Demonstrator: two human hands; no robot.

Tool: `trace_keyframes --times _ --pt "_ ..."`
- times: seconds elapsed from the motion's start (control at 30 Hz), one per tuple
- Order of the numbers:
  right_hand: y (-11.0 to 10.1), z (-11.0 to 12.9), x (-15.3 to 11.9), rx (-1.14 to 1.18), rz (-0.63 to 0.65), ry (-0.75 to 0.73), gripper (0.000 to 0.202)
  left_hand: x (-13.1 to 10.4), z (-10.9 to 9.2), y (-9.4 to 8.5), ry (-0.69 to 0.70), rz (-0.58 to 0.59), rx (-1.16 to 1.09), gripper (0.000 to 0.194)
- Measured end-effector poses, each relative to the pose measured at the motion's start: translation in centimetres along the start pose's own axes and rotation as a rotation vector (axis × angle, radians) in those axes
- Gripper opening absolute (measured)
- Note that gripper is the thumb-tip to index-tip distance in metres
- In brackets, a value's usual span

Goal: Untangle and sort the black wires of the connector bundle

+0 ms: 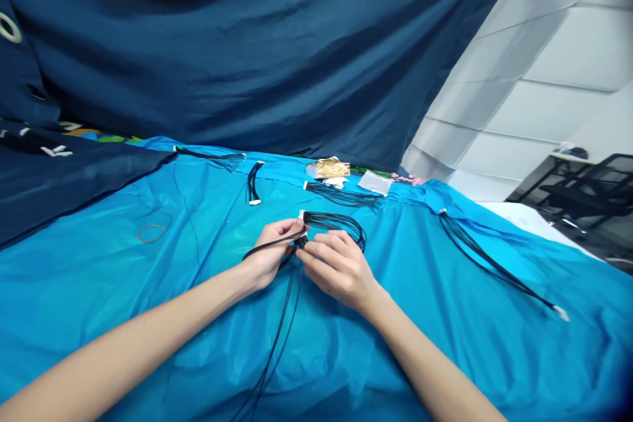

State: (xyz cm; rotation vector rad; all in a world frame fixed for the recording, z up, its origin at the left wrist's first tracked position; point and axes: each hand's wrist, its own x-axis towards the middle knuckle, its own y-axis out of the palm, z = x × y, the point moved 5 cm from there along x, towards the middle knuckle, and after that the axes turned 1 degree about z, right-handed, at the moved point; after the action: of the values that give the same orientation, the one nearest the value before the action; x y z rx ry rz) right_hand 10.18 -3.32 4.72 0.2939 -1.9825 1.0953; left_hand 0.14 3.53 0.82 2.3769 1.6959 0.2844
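A wire harness (pixel 336 219) of thin black wires with white connectors is held between both hands, in the middle of the view. My left hand (pixel 271 252) is closed on it near the white connector (pixel 301 214), and some wires loop out past its fingers. With fingers pinched together, my right hand (pixel 336 267) grips the harness close to a second white connector (pixel 304 236). The harness wires arc over to the right behind my right hand. Loose black wires (pixel 279 326) hang down from between the hands toward the front. My fingers hide part of the connectors.
On the blue cloth (pixel 395 343) lie further harnesses: a short one (pixel 252 181), a long one (pixel 494 260) at right, others (pixel 341 196) farther back. A gold packet (pixel 329 168), a clear plastic bag (pixel 374 182) and a rubber band (pixel 151 233) lie there too. A dark curtain (pixel 247 46) hangs behind.
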Motion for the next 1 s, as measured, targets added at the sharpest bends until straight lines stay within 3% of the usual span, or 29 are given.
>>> trace_keyframes --times 0.1,0.17,0.3,0.4,0.5,0.63,0.7,0.8,1.0 --pt "-0.2 -0.9 0.3 0.254 -0.055 0.217 0.013 0.1 -0.1 0.1 0.016 0.013 0.012 0.029" --pt "-0.4 -2.1 0.2 0.498 -0.142 0.463 0.012 0.3 -0.2 -0.1 0.025 -0.007 0.033 0.03" --pt "-0.6 -5.3 -1.4 0.992 -0.511 0.976 0.008 0.5 -0.3 -0.6 0.027 -0.081 0.09 0.032" --pt "-1.8 -7.2 -2.8 1.0 -0.765 1.139 0.015 0.6 -0.2 -0.7 0.04 -0.078 0.108 0.034" --pt "-4.0 -7.5 -3.2 0.612 -0.82 1.049 0.022 0.6 -0.2 -0.7 0.072 -0.09 0.128 0.035" --pt "-4.9 -4.7 -1.5 0.183 -0.564 0.723 0.015 0.6 -0.2 -0.6 0.124 -0.087 0.104 0.034" --pt "-4.0 -3.4 -0.5 0.189 -0.408 0.612 0.01 0.5 -0.5 -0.4 0.158 -0.08 0.096 0.033" --pt "-2.7 -2.4 0.1 0.222 -0.263 0.588 0.009 0.3 -0.8 -0.1 0.181 -0.075 0.077 0.032" --pt "-2.6 -2.5 0.2 0.162 -0.18 0.612 0.013 0.2 -0.6 0.3 0.157 -0.033 0.024 0.035"
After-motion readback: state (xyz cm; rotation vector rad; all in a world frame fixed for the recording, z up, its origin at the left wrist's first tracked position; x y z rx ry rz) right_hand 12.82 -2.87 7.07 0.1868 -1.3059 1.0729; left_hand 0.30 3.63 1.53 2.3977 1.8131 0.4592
